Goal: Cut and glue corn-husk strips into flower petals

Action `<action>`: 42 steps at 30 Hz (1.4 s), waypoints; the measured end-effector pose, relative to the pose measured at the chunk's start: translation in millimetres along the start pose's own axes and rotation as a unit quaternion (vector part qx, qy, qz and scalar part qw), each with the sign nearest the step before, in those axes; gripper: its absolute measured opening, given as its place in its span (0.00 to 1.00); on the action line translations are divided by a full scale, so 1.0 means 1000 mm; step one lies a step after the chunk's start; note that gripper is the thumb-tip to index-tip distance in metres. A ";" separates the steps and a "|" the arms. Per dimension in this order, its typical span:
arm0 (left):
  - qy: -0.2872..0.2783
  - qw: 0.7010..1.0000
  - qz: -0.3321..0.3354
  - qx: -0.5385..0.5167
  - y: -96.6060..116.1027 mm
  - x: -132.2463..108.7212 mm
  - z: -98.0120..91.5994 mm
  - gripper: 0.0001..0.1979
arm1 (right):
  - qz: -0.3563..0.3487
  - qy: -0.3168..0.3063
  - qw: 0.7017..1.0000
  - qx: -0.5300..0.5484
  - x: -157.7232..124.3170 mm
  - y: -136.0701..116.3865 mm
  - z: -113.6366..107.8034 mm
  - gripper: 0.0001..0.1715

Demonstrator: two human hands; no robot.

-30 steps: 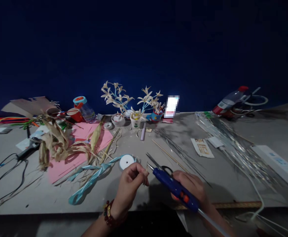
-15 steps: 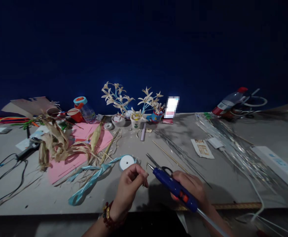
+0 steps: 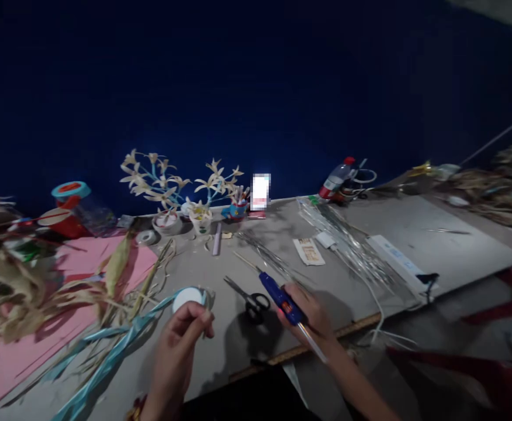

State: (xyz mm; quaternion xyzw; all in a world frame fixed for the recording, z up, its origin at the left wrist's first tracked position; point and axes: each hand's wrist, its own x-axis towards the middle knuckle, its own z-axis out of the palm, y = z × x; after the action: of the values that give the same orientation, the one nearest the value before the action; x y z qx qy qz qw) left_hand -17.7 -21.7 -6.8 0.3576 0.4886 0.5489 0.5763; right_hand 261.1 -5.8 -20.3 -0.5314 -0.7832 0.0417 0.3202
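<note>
My right hand [image 3: 311, 324] is wrapped round a blue hot glue gun [image 3: 277, 295], its nozzle pointing up and left above the table. A clear glue stick [image 3: 312, 342] juts out of the gun's back end. My left hand [image 3: 177, 345] is closed in a pinch, fingertips together; a thin strand seems to be in it, mostly hidden and blurred. Just behind that hand lies a white ribbon spool [image 3: 184, 299] with light blue ribbon [image 3: 127, 333] trailing from it. Between both hands, black-handled scissors [image 3: 249, 301] rest on the table.
Dried husks [image 3: 14, 286] lie over pink paper [image 3: 76, 318] at left. Two pale flower arrangements [image 3: 155, 178] stand along the back beside a bright phone [image 3: 260, 193]. Thin wires [image 3: 269, 251], a power strip [image 3: 396, 257] and a tilted bottle [image 3: 337, 178] are to the right.
The view has turned right, showing more of the table's right side. The glue gun has moved away from my left hand, and a wider gap now lies between them.
</note>
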 end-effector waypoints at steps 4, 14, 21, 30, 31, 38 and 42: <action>0.026 0.999 0.019 -0.007 0.000 0.005 -0.010 0.17 | 0.093 0.001 0.983 -0.162 -0.008 0.049 -0.018 0.16; 0.054 0.998 0.030 0.017 0.000 0.006 -0.011 0.16 | -0.026 -0.060 0.991 -0.116 -0.034 0.191 -0.056 0.22; 0.074 0.997 0.030 -0.018 -0.005 0.012 -0.012 0.15 | -0.051 0.005 0.994 -0.092 0.004 0.134 -0.060 0.14; 0.041 0.999 0.023 -0.019 -0.002 0.007 -0.008 0.16 | -0.042 -0.165 0.985 -0.006 0.160 -0.044 0.101 0.05; 0.048 0.998 0.026 -0.022 -0.003 0.006 -0.011 0.17 | -0.029 -0.161 0.986 -0.017 0.171 -0.049 0.117 0.06; 0.075 0.996 0.030 -0.040 -0.011 0.012 -0.035 0.17 | 0.004 -0.143 0.989 0.045 0.190 -0.054 0.155 0.08; 0.084 0.993 0.056 -0.054 -0.008 0.017 -0.033 0.14 | 0.005 -0.139 0.976 0.168 0.157 -0.053 0.124 0.09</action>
State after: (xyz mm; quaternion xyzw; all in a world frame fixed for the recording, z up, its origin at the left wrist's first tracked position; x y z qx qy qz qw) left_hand -47.9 -9.8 -26.2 0.3051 0.4839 0.6340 0.5203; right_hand 114.8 140.2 -25.6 -0.4628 -0.7995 0.2473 0.2925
